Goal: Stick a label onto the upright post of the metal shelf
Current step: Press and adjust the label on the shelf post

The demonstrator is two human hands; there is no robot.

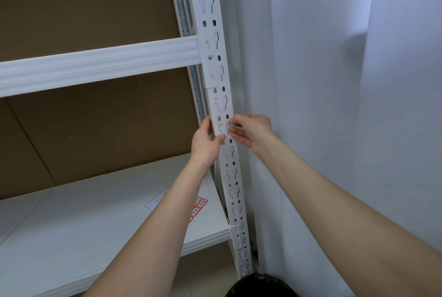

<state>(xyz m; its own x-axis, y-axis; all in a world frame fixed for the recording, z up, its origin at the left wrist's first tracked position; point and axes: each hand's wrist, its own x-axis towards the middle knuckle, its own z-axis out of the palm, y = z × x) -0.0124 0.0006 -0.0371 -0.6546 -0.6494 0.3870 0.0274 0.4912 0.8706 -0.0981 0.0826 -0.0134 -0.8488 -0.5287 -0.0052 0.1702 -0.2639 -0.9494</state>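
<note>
Fingers (235, 132), right hand (251, 131): curled, pinching the right edge of a pale label (223, 119), which lay flat on the front of the white post (208, 16), below the crossbar (95, 64). Left hand (205, 140): gripped the post's left edge, thumb on front. Sheet of red-edged labels (199, 207): lay on the shelf (71, 229) below.

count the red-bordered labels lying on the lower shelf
4 beside the left forearm: label 7-4, one half-hidden left of it, one below, one lowest. More may lie under the arm.
</note>
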